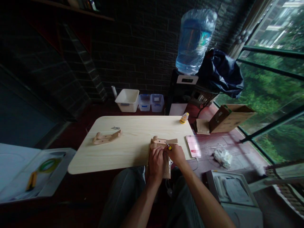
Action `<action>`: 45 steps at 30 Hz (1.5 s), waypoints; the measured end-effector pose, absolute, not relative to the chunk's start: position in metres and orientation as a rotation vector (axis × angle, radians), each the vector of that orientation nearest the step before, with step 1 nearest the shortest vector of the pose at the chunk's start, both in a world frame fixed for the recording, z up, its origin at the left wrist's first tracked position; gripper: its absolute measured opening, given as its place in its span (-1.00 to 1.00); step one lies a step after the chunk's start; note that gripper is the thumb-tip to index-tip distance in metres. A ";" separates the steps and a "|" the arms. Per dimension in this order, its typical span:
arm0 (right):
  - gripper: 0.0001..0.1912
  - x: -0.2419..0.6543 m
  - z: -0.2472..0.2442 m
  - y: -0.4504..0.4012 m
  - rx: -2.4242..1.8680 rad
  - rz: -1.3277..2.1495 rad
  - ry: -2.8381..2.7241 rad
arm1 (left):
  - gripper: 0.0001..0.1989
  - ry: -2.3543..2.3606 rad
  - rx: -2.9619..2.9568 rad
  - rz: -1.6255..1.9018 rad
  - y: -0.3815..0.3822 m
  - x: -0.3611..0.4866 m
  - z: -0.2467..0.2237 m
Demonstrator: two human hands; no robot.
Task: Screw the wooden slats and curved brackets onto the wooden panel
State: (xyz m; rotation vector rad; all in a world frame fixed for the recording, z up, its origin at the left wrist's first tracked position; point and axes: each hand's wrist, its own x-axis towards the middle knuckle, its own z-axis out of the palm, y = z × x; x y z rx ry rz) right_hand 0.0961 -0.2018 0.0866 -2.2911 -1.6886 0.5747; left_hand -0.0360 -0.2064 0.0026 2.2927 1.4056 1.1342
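Observation:
At the table's front edge, my right hand (177, 154) is closed around a small screwdriver (169, 147) with a yellow-and-black end and a thin metal shaft pointing up and left. My left hand (156, 160) lies beside it, fingers bent over a light wooden assembly (163, 141). That assembly has a rounded knob at its left end and a long flat bar. Part of it is hidden beneath my hands, as is the brown block-like piece (167, 172) extending toward my lap. A similar wooden part (106, 138) rests on the left of the table, near some small dark metal pieces (115, 128).
On the pale table (133, 152) stand a yellow-capped bottle (184, 118) and a pink phone-like slab (193, 146) with a cable. Plastic bins (127, 100) and a water dispenser (185, 82) are behind. Open cases (228, 190) flank me; a cardboard box (230, 118) sits right.

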 end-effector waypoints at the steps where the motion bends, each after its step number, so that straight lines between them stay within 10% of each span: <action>1: -0.76 0.096 0.086 -0.202 -2.291 0.572 -1.688 | -0.67 1.411 2.292 1.136 -0.206 -0.034 0.002; 45: -0.71 0.109 0.097 -0.208 -2.283 0.414 -1.924 | -0.66 1.376 2.340 1.103 -0.208 -0.029 0.011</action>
